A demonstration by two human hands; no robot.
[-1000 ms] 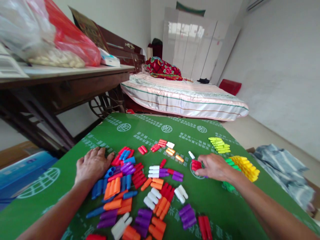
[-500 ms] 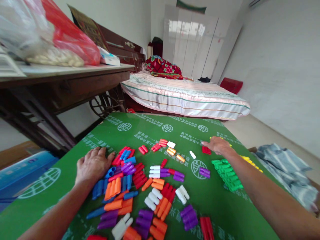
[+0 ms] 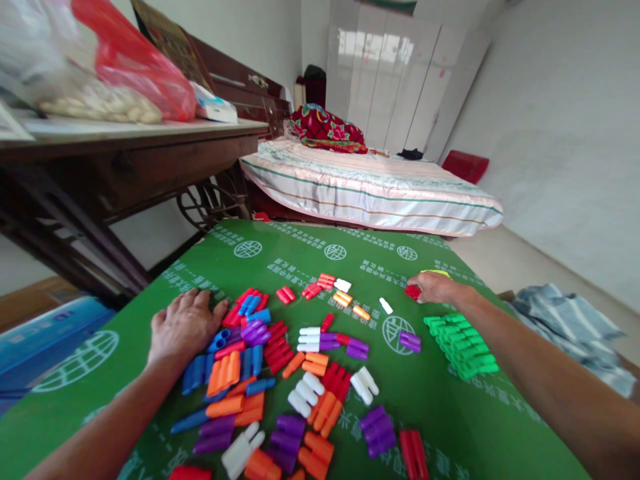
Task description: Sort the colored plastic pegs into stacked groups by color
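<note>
My left hand (image 3: 183,323) lies flat with its fingers spread on the green board (image 3: 280,243), at the left edge of a pile of small plastic tube pieces. Close to it are blue tubes (image 3: 197,375), orange tubes (image 3: 224,373) and purple tubes (image 3: 255,332). On the far right, my right hand (image 3: 434,287) has its fingertips closed on a small cluster of red tubes (image 3: 413,292). Just behind that hand show a few yellow tubes (image 3: 441,272), mostly hidden. Beneath my right forearm sit stacked green tubes (image 3: 460,345) in rows.
White tubes (image 3: 306,397), more purple tubes (image 3: 377,432) and a red pair (image 3: 414,455) lie nearer me. A wooden table (image 3: 150,143) with plastic bags stands left. Beyond the board is a bed (image 3: 370,180); a bluish cloth (image 3: 570,327) hangs at right.
My right hand has drawn slightly nearer me, its fingertips coming down around the red tubes. The right-hand yellow row is now out of sight. My left hand stays in place.
</note>
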